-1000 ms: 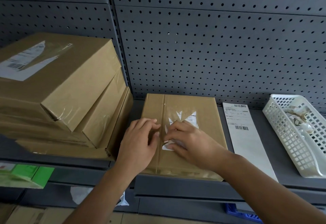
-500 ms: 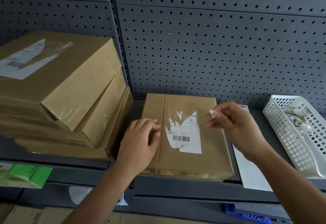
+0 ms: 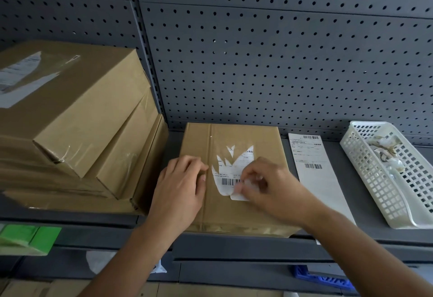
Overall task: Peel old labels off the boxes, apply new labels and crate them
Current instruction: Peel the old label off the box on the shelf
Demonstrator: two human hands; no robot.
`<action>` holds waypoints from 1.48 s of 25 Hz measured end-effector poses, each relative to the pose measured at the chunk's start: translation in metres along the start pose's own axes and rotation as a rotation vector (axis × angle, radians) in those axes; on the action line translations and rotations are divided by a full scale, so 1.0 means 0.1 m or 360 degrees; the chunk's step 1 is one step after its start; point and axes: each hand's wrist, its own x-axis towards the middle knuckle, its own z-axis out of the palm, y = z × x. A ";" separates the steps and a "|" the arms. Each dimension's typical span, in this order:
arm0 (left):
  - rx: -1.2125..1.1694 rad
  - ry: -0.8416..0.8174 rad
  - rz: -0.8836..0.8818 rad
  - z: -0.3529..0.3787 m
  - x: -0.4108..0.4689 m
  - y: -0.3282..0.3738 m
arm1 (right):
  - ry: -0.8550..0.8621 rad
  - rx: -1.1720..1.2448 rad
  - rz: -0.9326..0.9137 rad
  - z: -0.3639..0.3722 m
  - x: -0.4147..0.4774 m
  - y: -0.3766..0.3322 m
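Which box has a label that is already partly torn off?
The flat box lying alone right of the stack: its label has jagged torn edges. The stack's top box shows one that looks whole.

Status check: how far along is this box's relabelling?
Done: the old label is partly torn off; scraps lie in the white basket. In hand: the right hand pinches its lifted lower corner; the left hand rests on the box. Left: finishing the peel, applying the new label sheet, crating.
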 end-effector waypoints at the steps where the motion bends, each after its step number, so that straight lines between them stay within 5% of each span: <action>1: -0.0001 0.0000 -0.0008 0.00 -0.01 0.00 | -0.0076 -0.0180 -0.0052 0.08 -0.07 -0.03; 4: -0.0010 0.0010 -0.0023 0.00 -0.02 0.00 | 0.0026 -0.0531 -0.0199 0.27 -0.12 -0.01; 9: 0.0005 0.0002 -0.0028 0.00 -0.02 0.01 | 0.0356 -0.0600 -0.0350 0.43 -0.10 -0.01; 16: 0.0069 -0.0016 -0.0010 -0.01 0.01 -0.01 | 0.0373 -0.0691 -0.0295 0.34 0.08 -0.02; 21: 0.0077 -0.0039 -0.0035 0.00 0.02 -0.02 | 0.0191 -0.0289 -0.0237 0.12 0.10 0.00; 24: 0.0067 -0.0012 -0.0026 0.01 0.02 -0.01 | 0.0092 -0.0470 -0.0285 0.11 -0.03 0.14; 33: 0.0118 0.0017 0.0034 0.01 0.02 -0.03 | 0.0314 -0.0838 -0.0451 0.26 -0.06 0.12; 37: 0.0104 -0.0038 0.0000 0.02 0.02 -0.03 | 0.0491 -0.0446 -0.0269 -0.10 0.23 -0.10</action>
